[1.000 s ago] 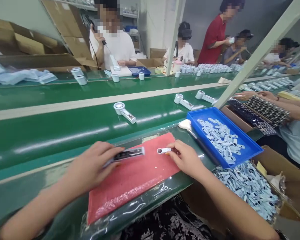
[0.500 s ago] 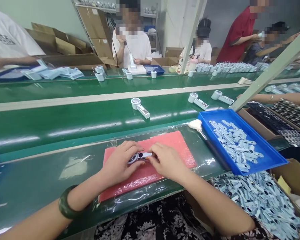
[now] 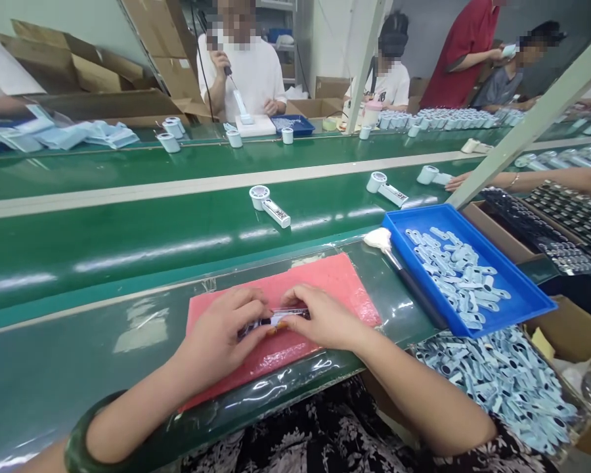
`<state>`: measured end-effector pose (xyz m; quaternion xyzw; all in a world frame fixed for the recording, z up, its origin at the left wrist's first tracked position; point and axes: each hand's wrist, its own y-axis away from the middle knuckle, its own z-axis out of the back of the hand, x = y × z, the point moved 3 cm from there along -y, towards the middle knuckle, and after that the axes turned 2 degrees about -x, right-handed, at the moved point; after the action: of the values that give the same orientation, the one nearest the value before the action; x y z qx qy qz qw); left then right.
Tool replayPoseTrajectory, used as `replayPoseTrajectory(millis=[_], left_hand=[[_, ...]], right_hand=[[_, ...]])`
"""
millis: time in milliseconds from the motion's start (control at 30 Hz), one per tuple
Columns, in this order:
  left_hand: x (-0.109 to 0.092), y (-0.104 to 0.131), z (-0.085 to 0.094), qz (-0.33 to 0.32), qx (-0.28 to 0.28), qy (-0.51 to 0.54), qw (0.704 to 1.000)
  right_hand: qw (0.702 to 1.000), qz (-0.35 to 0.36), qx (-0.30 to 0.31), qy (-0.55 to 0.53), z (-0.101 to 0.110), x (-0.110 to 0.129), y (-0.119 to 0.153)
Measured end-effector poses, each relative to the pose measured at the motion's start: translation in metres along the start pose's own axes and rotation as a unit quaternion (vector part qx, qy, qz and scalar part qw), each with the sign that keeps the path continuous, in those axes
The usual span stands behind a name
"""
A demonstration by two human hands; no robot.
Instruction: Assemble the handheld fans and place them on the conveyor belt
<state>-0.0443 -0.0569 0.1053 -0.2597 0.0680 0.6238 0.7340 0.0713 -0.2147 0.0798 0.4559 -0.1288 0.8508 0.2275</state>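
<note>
At lower centre of frame, our left hand (image 3: 229, 328) and right hand (image 3: 322, 318) pinch a pale-blue-and-black plastic device (image 3: 280, 318) over a rectangular red mat (image 3: 347, 282).

Even, cool light is spread across the workshop floor, with long white streaks mirrored in the glossy green belt (image 3: 93, 226) and broken glare thrown back along the near edge of the plastic-covered bench (image 3: 88, 368). The far right wall (image 3: 566, 16) is left dim. Fine detail on the handheld piece (image 3: 278, 318) is softened, faces are pixelated, and the edges are stretched.
</note>
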Motion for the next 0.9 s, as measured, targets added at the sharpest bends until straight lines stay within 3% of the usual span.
replayPoseTrajectory(millis=[167,333,467,633,800,900], left_hand=[[-0.014,0.012,-0.009,-0.006,0.012,-0.048,0.999],[-0.024,0.014,-0.015,-0.012,-0.007,-0.079,0.997],[-0.026,0.014,-0.015,-0.029,-0.007,-0.096,0.995],[-0.027,0.017,-0.018,-0.025,-0.024,-0.124,0.992],[-0.029,0.013,-0.017,-0.011,0.025,-0.129,0.991],[-0.021,0.009,-0.008,-0.034,0.061,-0.183,0.981]], right_hand=[[0.996,0.036,0.035,0.070,-0.004,0.009,0.011],[0.995,0.059,0.005,0.086,-0.010,0.005,0.012],[0.993,0.082,0.015,0.078,-0.012,0.000,0.017],[0.985,0.110,-0.004,0.135,-0.016,0.000,0.024],[0.991,0.103,-0.018,0.083,-0.018,0.000,0.023],[0.994,0.090,-0.056,0.033,-0.004,-0.002,0.032]])
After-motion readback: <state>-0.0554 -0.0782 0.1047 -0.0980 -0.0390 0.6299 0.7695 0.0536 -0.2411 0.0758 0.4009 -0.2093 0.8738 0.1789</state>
